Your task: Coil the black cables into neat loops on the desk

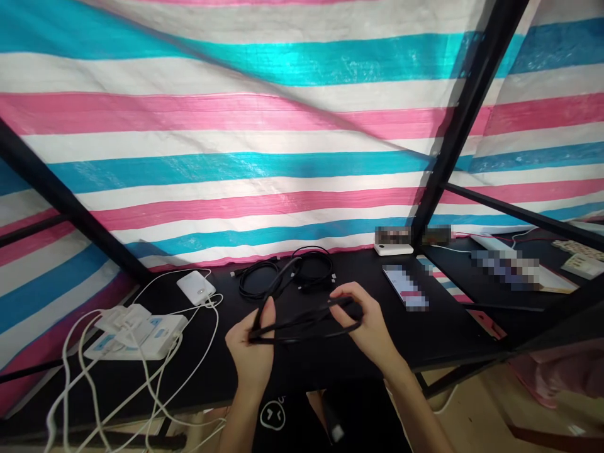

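Observation:
A black cable (302, 324) is stretched in loose loops between my two hands, above the front of the black table. My left hand (251, 346) pinches the bundle at one side, thumb up. The fingers of my right hand (365, 318) are curled round the loops at the other side. Below the table edge, a blurred cable plug (336, 431) hangs in front of the dark clothing; where it joins the cable is hidden. Behind my hands lie two coiled black cables, a left coil (258, 280) and a right coil (313, 269), with their plugs showing.
At left, a white power strip (170, 333) is covered with chargers and tangled white cords (141, 352). A white box-shaped device (194, 287) lies behind it. A lit phone (406, 287) rests at right, near another white device (394, 248). Black frame posts (465, 132) flank the table (438, 340).

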`<action>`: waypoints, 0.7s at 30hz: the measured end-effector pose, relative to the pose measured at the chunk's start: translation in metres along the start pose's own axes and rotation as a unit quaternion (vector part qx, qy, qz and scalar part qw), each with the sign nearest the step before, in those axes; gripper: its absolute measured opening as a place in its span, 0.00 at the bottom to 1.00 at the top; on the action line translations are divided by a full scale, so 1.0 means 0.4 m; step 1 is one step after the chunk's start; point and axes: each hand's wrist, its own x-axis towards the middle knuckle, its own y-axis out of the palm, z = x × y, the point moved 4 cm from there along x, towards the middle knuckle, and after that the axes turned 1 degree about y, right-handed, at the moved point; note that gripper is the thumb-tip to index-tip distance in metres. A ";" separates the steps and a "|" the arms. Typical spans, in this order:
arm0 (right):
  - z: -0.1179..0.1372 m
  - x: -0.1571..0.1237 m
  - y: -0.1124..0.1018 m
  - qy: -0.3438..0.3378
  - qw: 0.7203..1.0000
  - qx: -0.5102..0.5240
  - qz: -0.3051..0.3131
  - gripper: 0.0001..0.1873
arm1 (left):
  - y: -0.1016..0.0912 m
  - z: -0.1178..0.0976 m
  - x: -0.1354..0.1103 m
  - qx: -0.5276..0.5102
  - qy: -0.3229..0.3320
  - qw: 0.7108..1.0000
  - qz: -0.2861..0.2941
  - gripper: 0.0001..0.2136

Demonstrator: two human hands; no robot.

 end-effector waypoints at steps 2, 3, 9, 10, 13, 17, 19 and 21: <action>0.012 -0.015 -0.013 -0.052 0.997 -0.047 -0.026 0.19 | -0.005 -0.022 0.003 0.089 0.096 0.991 0.033 0.20; 0.022 -0.024 -0.016 -0.076 0.994 -0.065 -0.034 0.26 | -0.001 -0.034 0.000 0.117 0.142 0.982 0.054 0.20; 0.101 -0.057 0.004 -0.196 0.968 -0.153 0.013 0.27 | 0.049 -0.086 -0.036 0.183 0.372 0.898 0.147 0.21; 0.102 -0.059 0.014 -0.200 0.967 -0.150 0.045 0.19 | 0.052 -0.088 -0.039 0.187 0.392 0.890 0.139 0.21; 0.074 -0.062 0.043 -0.153 0.976 -0.128 0.093 0.14 | 0.051 -0.089 -0.040 0.199 0.430 0.877 0.084 0.21; 0.038 -0.064 0.052 -0.117 0.986 -0.115 0.016 0.28 | 0.052 -0.078 -0.043 0.219 0.433 0.872 0.062 0.19; 0.039 -0.066 0.042 -0.109 0.988 -0.108 -0.021 0.28 | 0.050 -0.065 -0.038 0.228 0.383 0.893 0.063 0.20; 0.048 -0.067 0.026 -0.105 0.988 -0.101 -0.056 0.26 | 0.047 -0.045 -0.030 0.236 0.295 0.924 0.065 0.21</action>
